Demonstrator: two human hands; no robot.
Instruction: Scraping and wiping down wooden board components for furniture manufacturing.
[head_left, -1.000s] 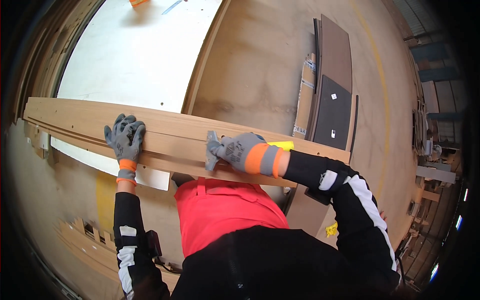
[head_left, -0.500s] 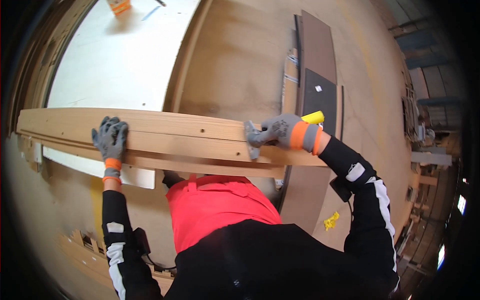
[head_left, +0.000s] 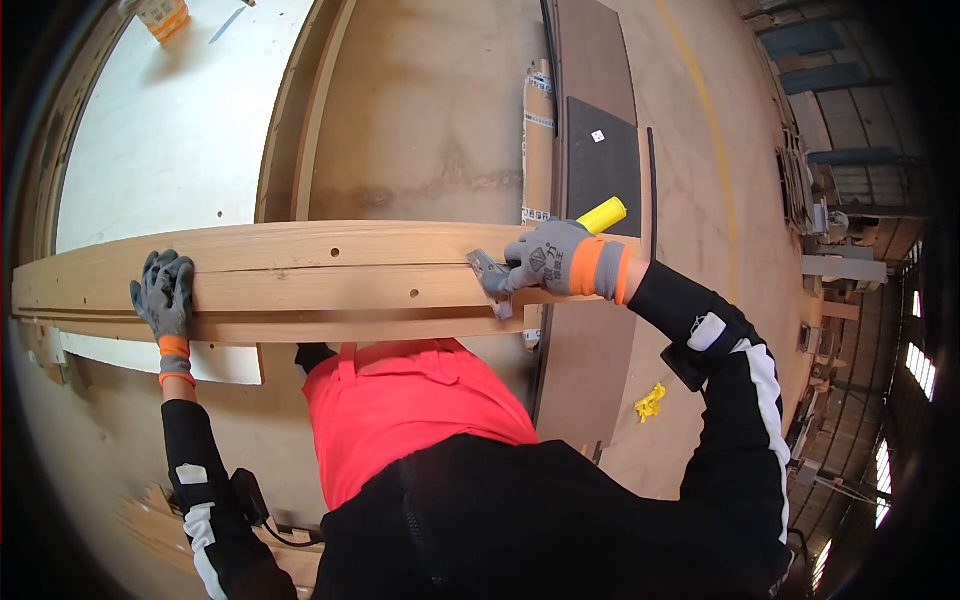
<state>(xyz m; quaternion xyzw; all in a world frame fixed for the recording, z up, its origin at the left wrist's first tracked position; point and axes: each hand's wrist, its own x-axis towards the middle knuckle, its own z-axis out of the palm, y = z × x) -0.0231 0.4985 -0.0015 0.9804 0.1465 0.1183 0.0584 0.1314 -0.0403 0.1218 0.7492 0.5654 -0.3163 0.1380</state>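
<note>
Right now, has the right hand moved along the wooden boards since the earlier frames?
Yes: the right hand, gripping the metal-bladed tool, has moved rightward along the wooden boards, farther from the hole nearest the blade.

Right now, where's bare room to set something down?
Bare: the white panel between the orange-striped container and wooden boards; the floor between the wooden rail and cardboard packaging. Crowded: the boards around the left hand, and around the right hand holding a scraper.
</note>
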